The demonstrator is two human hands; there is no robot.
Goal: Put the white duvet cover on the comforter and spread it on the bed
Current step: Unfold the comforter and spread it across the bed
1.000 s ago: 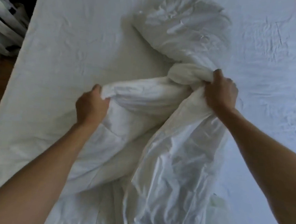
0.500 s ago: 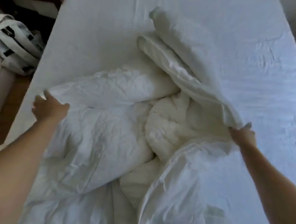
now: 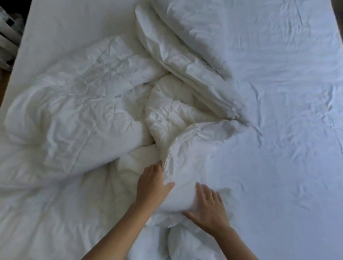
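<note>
Both hands meet on a bunched fold of the duvet cover [image 3: 185,173] near the bed's [image 3: 295,99] foot: left hand [image 3: 152,187] pinching its seam edge, right hand [image 3: 211,209] flat on it, fingers spread.

Both forearms reach forward, bare. Left hand [image 3: 152,185] palm down, thumb splayed right, fingertips tucked out of sight. Right hand [image 3: 209,209] flat, fingers straight and spread, close beside the left.
</note>
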